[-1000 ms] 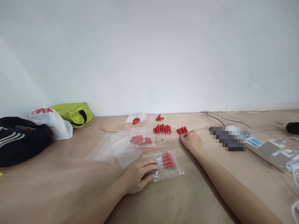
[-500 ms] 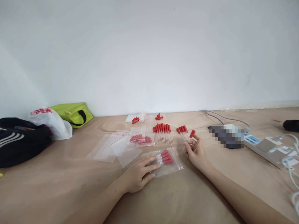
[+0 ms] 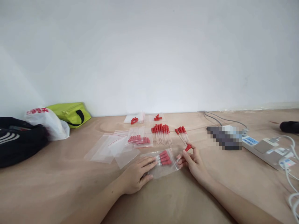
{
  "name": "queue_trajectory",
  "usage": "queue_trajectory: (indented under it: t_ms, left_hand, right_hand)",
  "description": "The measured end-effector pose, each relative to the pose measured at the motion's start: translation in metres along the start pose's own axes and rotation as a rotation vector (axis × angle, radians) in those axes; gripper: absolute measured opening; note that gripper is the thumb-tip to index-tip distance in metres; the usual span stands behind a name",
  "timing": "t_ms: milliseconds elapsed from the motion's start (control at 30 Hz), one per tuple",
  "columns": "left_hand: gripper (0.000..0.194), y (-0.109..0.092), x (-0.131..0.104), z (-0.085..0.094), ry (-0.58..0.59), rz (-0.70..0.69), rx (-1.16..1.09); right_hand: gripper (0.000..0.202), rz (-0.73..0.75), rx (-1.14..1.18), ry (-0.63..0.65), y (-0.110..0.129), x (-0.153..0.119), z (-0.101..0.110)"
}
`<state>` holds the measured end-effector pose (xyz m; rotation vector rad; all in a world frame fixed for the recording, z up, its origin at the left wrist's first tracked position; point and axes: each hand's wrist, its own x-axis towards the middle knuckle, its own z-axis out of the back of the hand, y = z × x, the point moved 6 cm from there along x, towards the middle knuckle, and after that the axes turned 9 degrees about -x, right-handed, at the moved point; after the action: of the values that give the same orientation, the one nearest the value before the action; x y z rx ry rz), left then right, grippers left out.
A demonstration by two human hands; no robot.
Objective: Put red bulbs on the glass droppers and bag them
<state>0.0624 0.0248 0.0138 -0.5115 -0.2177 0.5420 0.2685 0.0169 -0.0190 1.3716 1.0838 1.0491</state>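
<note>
My left hand [image 3: 139, 174] lies flat with fingers stretched across a clear zip bag [image 3: 161, 171], pressing it to the table. Inside that bag are several droppers [image 3: 165, 157] with red rubber bulbs pointing right. Between the thumb and fingers of my right hand [image 3: 190, 158] is one dropper [image 3: 187, 147], bulb up and its thin glass tube slanting down-left to the bag's right, zip end. Whether the tip is inside the opening, I cannot tell. Just beyond, a small fan of loose droppers [image 3: 181, 130] rests on the table, beside a larger row of them [image 3: 161, 128].
Empty zip bags [image 3: 102, 149] overlap at the left, near filled bags [image 3: 137, 140]. Two bags with red bulbs [image 3: 135, 120] lie by the wall. A power strip [image 3: 259, 149] with cables is right; a black bag [image 3: 21, 143], white plastic bag [image 3: 46, 124] and green pouch [image 3: 72, 113] are left.
My right hand has brought the dropper away from the loose fan, down and left to the zip bag's end, tilting its tube toward the bag. My left hand stays on the bag.
</note>
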Motion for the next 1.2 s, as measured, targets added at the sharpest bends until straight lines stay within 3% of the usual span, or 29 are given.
queue_trajectory:
  t_ms: [133,333,467,600,733,967,1067,1200]
  left_hand:
    - [0.045,0.000,0.000,0.000,0.006,0.011,-0.017]
    - [0.053,-0.002,-0.001,0.002,-0.043,-0.009,-0.057]
    - [0.050,-0.002,-0.001,0.003,-0.034,-0.005,-0.054]
    - [0.046,-0.002,0.000,0.002,-0.011,-0.008,-0.044]
    - [0.044,-0.001,-0.001,0.001,-0.013,-0.005,-0.039]
    - [0.044,-0.001,-0.001,0.001,-0.026,-0.004,-0.028]
    - [0.043,-0.001,-0.001,0.000,-0.011,0.016,-0.019]
    - [0.042,0.001,-0.002,-0.001,-0.013,0.023,-0.032]
  right_hand:
    - [0.045,-0.070,0.040,0.048,-0.006,-0.005,0.001]
    - [0.043,-0.108,-0.104,0.108,-0.008,-0.005,0.000]
    - [0.036,-0.104,-0.273,0.222,-0.007,-0.007,-0.007]
    - [0.034,-0.107,-0.355,0.250,-0.003,-0.007,-0.011]
    - [0.035,-0.095,-0.392,0.239,0.001,-0.007,-0.013]
    - [0.018,0.122,-0.625,0.135,0.006,-0.016,-0.017]
    - [0.011,0.060,-0.610,0.096,-0.001,-0.016,-0.014]
    - [0.021,-0.113,-0.464,0.094,-0.009,-0.016,-0.011]
